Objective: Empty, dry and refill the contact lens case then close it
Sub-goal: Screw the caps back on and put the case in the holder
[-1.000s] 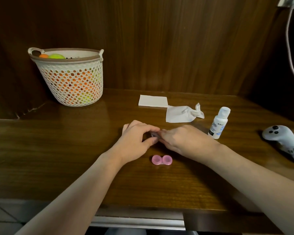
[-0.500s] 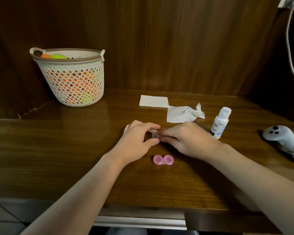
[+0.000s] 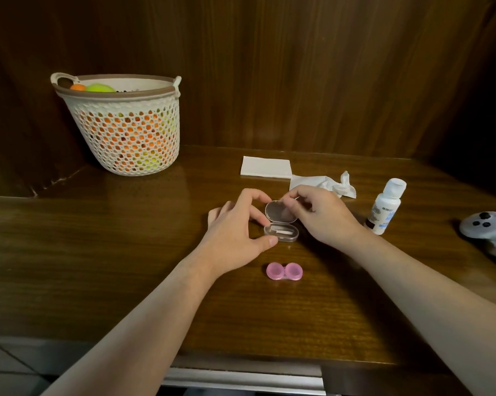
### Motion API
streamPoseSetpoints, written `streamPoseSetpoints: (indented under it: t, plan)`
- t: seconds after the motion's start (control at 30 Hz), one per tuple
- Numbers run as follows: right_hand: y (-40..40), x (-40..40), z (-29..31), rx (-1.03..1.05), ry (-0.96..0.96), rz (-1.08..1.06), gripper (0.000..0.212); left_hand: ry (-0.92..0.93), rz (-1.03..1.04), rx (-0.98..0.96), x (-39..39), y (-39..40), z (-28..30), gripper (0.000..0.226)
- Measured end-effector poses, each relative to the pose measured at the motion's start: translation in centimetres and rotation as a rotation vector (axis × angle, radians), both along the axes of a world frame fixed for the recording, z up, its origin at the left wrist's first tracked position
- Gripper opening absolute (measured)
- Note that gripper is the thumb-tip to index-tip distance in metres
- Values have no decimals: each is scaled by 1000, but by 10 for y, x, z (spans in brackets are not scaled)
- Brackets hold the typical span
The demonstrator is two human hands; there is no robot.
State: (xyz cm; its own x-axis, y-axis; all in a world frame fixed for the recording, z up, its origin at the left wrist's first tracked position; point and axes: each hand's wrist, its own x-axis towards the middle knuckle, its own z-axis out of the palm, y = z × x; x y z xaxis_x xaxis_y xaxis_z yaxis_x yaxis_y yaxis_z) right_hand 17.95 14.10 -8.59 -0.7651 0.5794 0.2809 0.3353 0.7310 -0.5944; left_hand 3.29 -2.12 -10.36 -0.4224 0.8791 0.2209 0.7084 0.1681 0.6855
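Small clear plastic hinged box (image 3: 281, 231) sits open on the brown wooden desk (image 3: 98, 252), lid tipped up, a small white tool inside. Left hand (image 3: 235, 238) pinches the box base between thumb and fingers (image 3: 262, 218). Right hand (image 3: 321, 215) pinches the raised lid edge, fingers curled. Pink twin-well contact lens case (image 3: 284, 271) lies just in front of the box, caps seemingly on, touched by neither hand. White solution bottle (image 3: 385, 207) stands right of the box; crumpled white tissue (image 3: 324, 184) and folded white tissue (image 3: 265, 167) behind it. Risks: light box could skid or flip if the lid is forced back, spilling the tool; right forearm could knock the bottle.
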Motion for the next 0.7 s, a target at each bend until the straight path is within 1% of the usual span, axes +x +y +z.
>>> streamPoseSetpoints:
  t: [0.13,0.27,0.33,0.37,0.43,0.47,0.53,0.6,0.63,0.7]
  plan:
    - [8,-7,-4,37,-90,-56,19,39,-7,-14,-2,0,-2,52]
    - [11,-9,1,42,-177,-53,26,43,-2,-34,-2,0,-3,52]
    - [10,-5,9,48,-153,-61,30,45,1,-38,-2,1,-2,53]
    - [8,-2,13,72,-109,-69,29,44,5,-37,-2,1,-3,53]
    - [5,7,23,160,-3,-46,17,45,13,-35,-2,1,-3,53]
    - [4,11,29,193,-10,11,15,47,11,-35,-2,2,-3,54]
    - [0,18,40,250,-181,150,16,53,4,-33,-3,2,-4,55]
    - [-5,19,45,349,-365,224,14,64,-2,-31,-4,1,-4,57]
    - [-7,17,45,392,-405,232,11,70,-4,-33,-5,1,-4,58]
    - [-12,13,43,445,-408,226,9,74,-7,-39,-5,2,-5,59]
